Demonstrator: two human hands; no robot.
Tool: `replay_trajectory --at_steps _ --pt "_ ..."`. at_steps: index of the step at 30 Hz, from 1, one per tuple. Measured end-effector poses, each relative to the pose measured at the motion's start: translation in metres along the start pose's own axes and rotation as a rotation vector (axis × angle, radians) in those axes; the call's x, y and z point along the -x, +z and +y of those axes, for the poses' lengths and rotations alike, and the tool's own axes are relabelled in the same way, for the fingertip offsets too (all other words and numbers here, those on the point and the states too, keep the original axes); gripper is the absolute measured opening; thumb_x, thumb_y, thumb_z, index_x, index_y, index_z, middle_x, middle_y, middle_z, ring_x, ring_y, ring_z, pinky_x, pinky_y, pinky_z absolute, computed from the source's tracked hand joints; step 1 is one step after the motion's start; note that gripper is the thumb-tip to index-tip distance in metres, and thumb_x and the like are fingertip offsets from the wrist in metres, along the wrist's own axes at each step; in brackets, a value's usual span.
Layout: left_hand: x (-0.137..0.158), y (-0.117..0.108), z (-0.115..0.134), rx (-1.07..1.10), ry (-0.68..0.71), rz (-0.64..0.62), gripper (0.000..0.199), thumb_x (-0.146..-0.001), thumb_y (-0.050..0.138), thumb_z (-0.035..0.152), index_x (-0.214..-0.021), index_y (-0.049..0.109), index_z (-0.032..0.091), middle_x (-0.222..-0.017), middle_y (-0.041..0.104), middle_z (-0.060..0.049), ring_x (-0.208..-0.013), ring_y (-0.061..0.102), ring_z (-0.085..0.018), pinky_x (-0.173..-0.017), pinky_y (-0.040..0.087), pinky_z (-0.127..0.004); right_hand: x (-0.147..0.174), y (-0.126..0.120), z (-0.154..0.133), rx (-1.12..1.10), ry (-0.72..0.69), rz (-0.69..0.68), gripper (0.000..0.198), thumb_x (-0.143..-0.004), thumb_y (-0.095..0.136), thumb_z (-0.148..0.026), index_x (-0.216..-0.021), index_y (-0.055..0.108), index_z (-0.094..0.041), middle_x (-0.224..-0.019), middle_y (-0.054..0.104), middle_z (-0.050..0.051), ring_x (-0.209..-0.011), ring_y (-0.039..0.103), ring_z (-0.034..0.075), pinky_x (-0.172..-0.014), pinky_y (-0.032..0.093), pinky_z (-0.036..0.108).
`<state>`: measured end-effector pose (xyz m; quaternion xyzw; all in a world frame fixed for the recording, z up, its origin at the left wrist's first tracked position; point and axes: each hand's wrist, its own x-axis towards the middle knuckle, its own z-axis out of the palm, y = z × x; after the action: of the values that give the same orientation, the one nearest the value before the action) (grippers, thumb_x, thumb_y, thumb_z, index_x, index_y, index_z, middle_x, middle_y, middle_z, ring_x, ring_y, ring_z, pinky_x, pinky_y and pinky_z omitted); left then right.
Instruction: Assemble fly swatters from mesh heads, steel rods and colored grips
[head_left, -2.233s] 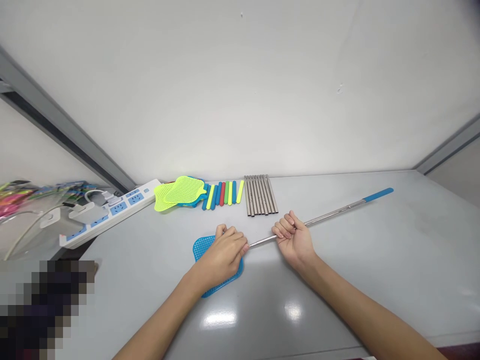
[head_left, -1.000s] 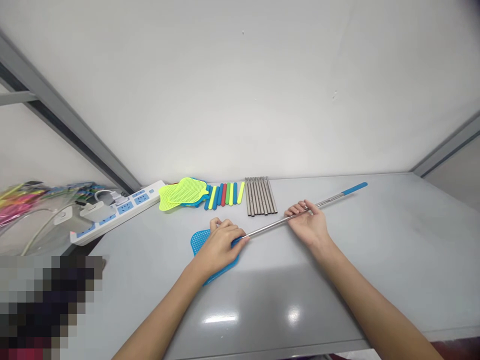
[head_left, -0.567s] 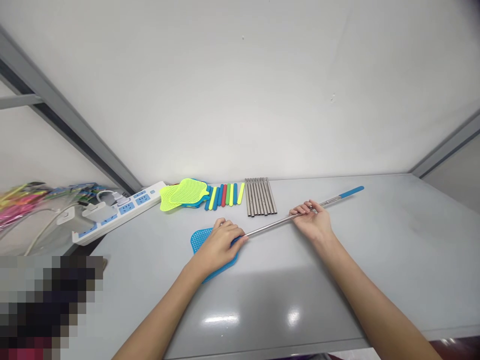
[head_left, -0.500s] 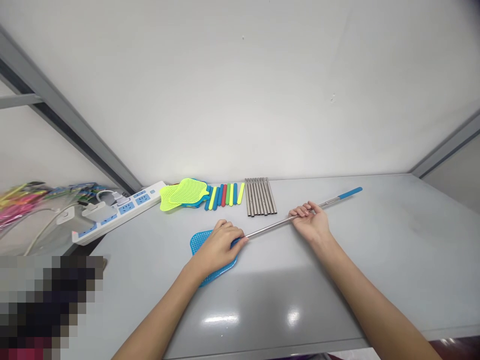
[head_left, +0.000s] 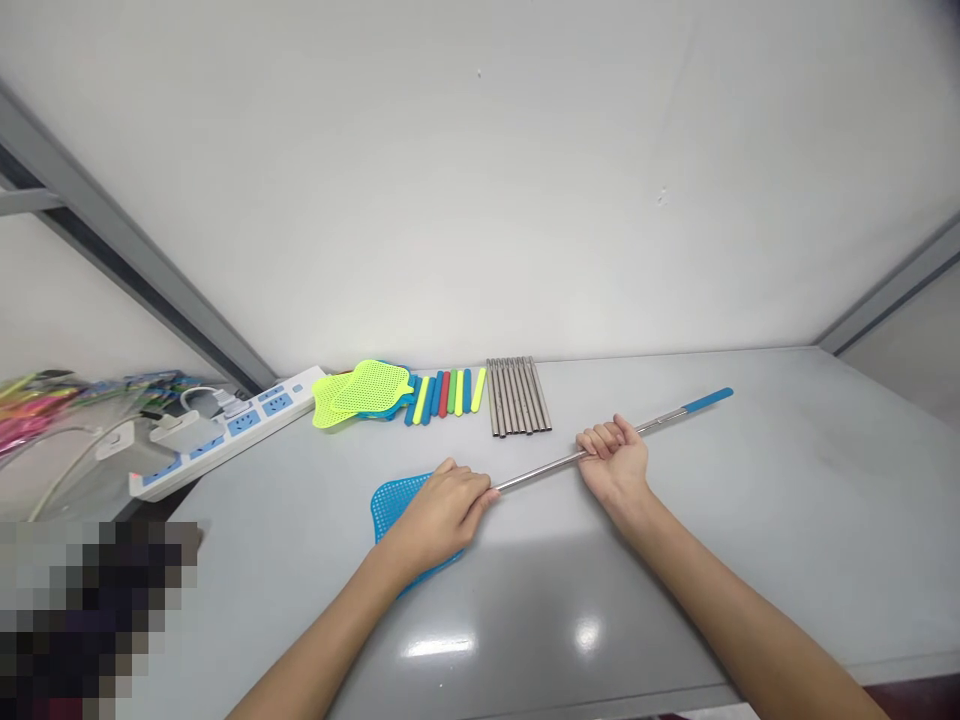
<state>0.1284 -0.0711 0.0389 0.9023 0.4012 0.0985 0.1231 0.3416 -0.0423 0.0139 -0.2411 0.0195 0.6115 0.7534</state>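
A fly swatter point(head_left: 540, 471) with a metal telescopic rod slants across the table, its blue perforated head point(head_left: 397, 500) at the left and its blue handle grip point(head_left: 709, 400) at the right. My left hand point(head_left: 447, 508) is closed around the joint of head and rod and covers part of the head. Palm up, my right hand point(head_left: 615, 460) wraps its fingers around the middle of the rod. The rod's end by the grip sticks out past my right hand.
Along the back lie yellow and blue swatter heads point(head_left: 367, 388), several coloured grips point(head_left: 452, 393) and a row of metal rods point(head_left: 517, 397). A power strip point(head_left: 247, 425) with plugged-in chargers runs along the left. Behind the table point(head_left: 787, 500) stands a white wall point(head_left: 480, 200).
Both hands and the swatter sit slightly lower in view. My right hand's fingers have curled tighter around the rod. My left hand keeps its grip.
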Motion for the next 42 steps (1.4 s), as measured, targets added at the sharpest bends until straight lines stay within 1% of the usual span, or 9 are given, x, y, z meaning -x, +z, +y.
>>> replay_trajectory --at_steps 3,9,14,19,26,32,36,42 --pt "0.0002 0.0011 -0.0001 0.009 0.000 -0.001 0.032 -0.087 0.025 0.029 -0.059 0.037 0.018 -0.057 0.047 0.001 -0.056 0.040 -0.013 -0.065 0.030 -0.029 0.0015 -0.0002 0.0000 -0.025 0.008 0.007 0.035 -0.076 0.037 -0.018 -0.051 0.013 -0.018 -0.039 0.012 -0.008 -0.034 0.014 0.007 -0.034 0.022 0.021" --pt "0.0000 0.0019 -0.0021 0.018 -0.008 0.002 0.032 -0.087 0.025 0.030 -0.059 0.037 0.018 -0.057 0.046 0.001 -0.055 0.040 -0.013 -0.065 0.030 -0.029 0.0032 -0.0012 0.0009 0.024 -0.017 -0.024 0.036 -0.077 0.036 -0.019 -0.052 0.011 -0.018 -0.039 0.013 -0.008 -0.034 0.014 0.007 -0.035 0.022 0.021" --pt "0.0000 -0.0005 -0.0026 0.020 -0.001 0.006 0.032 -0.086 0.026 0.029 -0.059 0.037 0.018 -0.057 0.047 0.001 -0.056 0.040 -0.013 -0.065 0.030 -0.029 0.0042 -0.0020 0.0032 -0.004 -0.009 -0.019 0.035 -0.077 0.036 -0.019 -0.052 0.012 -0.018 -0.039 0.012 -0.008 -0.034 0.014 0.007 -0.035 0.021 0.021" --pt "-0.0002 -0.0008 -0.0043 0.027 -0.002 0.008 0.032 -0.086 0.026 0.029 -0.058 0.037 0.018 -0.056 0.047 0.001 -0.055 0.039 -0.013 -0.064 0.030 -0.030 0.0041 -0.0036 0.0050 0.032 -0.028 -0.042 0.035 -0.079 0.036 -0.019 -0.052 0.013 -0.018 -0.040 0.013 -0.008 -0.034 0.015 0.007 -0.035 0.022 0.021" --pt "-0.0004 -0.0013 -0.0051 0.039 -0.020 -0.010 0.032 -0.086 0.026 0.029 -0.057 0.035 0.018 -0.056 0.046 0.002 -0.055 0.039 -0.013 -0.065 0.030 -0.029 0.0048 -0.0049 0.0070 0.000 -0.017 -0.051 0.035 -0.078 0.037 -0.019 -0.052 0.013 -0.018 -0.040 0.012 -0.008 -0.034 0.014 0.007 -0.035 0.021 0.021" --pt "0.0000 -0.0040 -0.0034 0.076 -0.041 -0.008 0.033 -0.086 0.026 0.030 -0.056 0.034 0.018 -0.053 0.044 0.002 -0.055 0.040 -0.013 -0.063 0.031 -0.029 0.0051 -0.0062 0.0087 0.064 -0.045 -0.078 0.036 -0.079 0.036 -0.019 -0.052 0.012 -0.018 -0.040 0.012 -0.007 -0.034 0.014 0.006 -0.035 0.021 0.022" --pt "0.0003 -0.0066 -0.0020 0.087 -0.047 -0.023 0.034 -0.086 0.025 0.030 -0.055 0.032 0.018 -0.052 0.043 0.002 -0.053 0.039 -0.013 -0.064 0.031 -0.030 0.0065 -0.0056 0.0091 0.062 -0.032 -0.080 0.037 -0.079 0.036 -0.019 -0.052 0.011 -0.018 -0.040 0.011 -0.007 -0.034 0.014 0.007 -0.035 0.021 0.022" --pt "0.0015 -0.0073 0.0002 0.089 -0.066 -0.029 0.034 -0.086 0.026 0.030 -0.055 0.032 0.018 -0.053 0.044 0.002 -0.056 0.041 -0.013 -0.063 0.031 -0.030 0.0093 -0.0036 0.0094 0.001 0.007 -0.055 0.036 -0.078 0.036 -0.018 -0.051 0.012 -0.018 -0.040 0.010 -0.007 -0.034 0.012 0.007 -0.034 0.020 0.022"
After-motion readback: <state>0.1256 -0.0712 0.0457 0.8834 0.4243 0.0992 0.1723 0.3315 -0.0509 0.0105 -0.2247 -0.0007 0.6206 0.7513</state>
